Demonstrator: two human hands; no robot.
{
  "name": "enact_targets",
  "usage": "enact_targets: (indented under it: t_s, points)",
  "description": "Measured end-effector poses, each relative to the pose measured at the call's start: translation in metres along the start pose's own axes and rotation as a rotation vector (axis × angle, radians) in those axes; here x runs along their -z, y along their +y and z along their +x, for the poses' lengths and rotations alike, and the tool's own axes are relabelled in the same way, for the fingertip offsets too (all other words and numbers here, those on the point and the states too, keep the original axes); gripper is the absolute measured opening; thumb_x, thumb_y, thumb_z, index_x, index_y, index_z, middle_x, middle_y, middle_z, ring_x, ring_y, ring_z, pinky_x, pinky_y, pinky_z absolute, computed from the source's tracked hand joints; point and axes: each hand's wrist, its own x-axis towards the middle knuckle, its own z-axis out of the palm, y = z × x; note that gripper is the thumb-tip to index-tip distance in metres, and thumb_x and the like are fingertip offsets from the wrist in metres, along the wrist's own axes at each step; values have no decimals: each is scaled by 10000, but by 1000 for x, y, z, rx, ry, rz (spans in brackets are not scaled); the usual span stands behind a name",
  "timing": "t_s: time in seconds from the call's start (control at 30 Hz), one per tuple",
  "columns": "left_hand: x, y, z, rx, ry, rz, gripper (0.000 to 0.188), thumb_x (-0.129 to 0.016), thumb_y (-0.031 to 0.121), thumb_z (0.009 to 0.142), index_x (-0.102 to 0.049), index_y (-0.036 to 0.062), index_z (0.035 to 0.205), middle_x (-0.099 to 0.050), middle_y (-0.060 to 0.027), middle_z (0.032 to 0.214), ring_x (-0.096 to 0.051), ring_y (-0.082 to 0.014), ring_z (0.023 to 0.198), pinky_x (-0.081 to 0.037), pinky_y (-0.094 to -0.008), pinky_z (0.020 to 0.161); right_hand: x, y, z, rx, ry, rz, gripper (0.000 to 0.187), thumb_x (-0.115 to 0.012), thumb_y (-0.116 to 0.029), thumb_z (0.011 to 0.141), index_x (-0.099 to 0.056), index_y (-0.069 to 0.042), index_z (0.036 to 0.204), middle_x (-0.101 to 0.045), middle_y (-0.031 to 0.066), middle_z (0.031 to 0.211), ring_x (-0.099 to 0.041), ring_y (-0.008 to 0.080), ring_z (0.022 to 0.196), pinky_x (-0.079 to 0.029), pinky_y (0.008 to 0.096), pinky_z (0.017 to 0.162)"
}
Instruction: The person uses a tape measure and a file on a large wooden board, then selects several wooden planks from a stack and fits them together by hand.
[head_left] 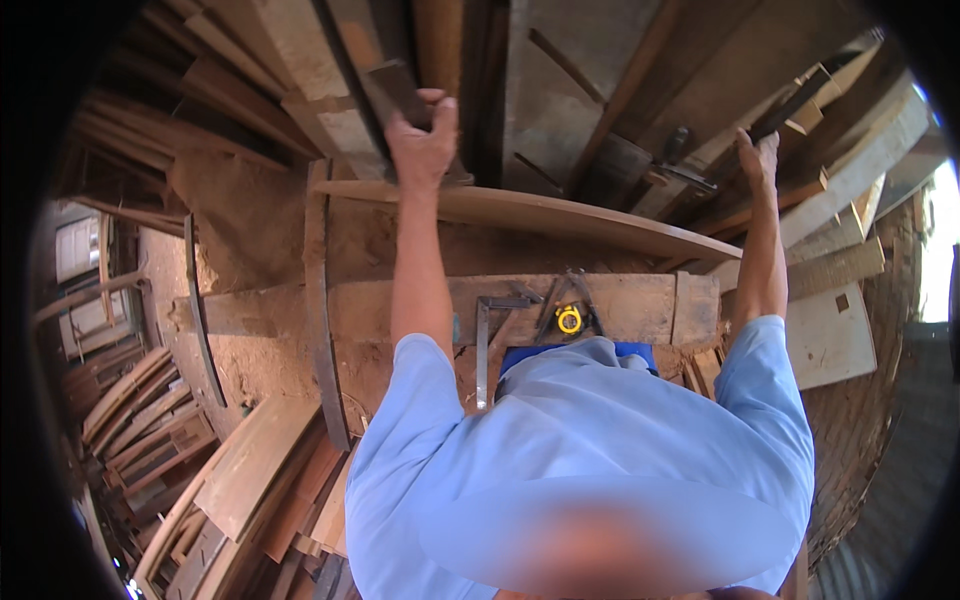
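Both my arms reach forward over a long, pale brown board (560,212) that spans the far side of the bench. My left hand (422,145) is closed around a dark, narrow wooden piece (398,88), thumb on its right side. At the far right, my right hand (760,158) grips the near end of a dark, slim bar (797,100); its exact kind is not clear. Left of that hand lies a dark metal clamp-like tool (682,170) with a short upright handle. The fingers' undersides are hidden.
Near my body, a yellow tape measure (569,319) and a metal try square (483,350) lie by a rough plank (640,308). Upright strips (320,290) stand to the left. Stacked boards (250,465) fill the lower left; more timber leans at the far side and right.
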Motion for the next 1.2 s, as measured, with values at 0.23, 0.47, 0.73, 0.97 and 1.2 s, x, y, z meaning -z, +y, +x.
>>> enact_targets:
  t_s: [0.23, 0.47, 0.73, 0.97, 1.2]
  points:
    - [21, -25, -20, -27, -6, 157, 198, -688, 114, 828, -596, -4, 957, -639, -26, 822, -564, -89, 769, -488, -269, 719, 27, -242, -94, 308, -354, 598, 570, -633, -384, 907, -563, 42, 1278, -633, 217, 1219, -604, 282, 1152, -475, 358, 958]
    - [58, -15, -41, -301, 28, 435, 477, -730, 174, 792, -527, -1, 1186, -595, -183, 1146, -593, -287, 1060, -469, -394, 913, 23, -457, -155, 661, -607, 1179, 265, -667, -259, 906, -625, -22, 1017, -598, 22, 846, -549, 107, 736, -452, 272, 651]
    - [171, -78, 20, 70, -462, 675, 692, -768, 228, 751, -479, 93, 1365, -529, -165, 1323, -506, -286, 1222, -408, -383, 1029, -11, -496, -163, 362, -371, 1493, 82, -650, -105, 914, -638, -35, 872, -554, -55, 667, -479, 25, 599, -403, 222, 535]
    - [155, -125, 93, 33, -852, 288, 449, -732, 136, 768, -595, 113, 1194, -652, -63, 1091, -632, -193, 980, -499, -317, 866, -15, -500, -148, 279, -406, 1581, 62, -617, -50, 908, -618, 8, 886, -558, 13, 664, -509, 82, 600, -438, 250, 577]
    - [140, -167, 74, 140, -660, 99, 101, -678, 49, 770, -650, 45, 867, -656, -18, 735, -605, -93, 702, -486, -266, 656, -32, -508, -149, 284, -80, 1519, 47, -579, -34, 919, -587, 9, 900, -533, 15, 634, -495, 87, 527, -433, 254, 499]
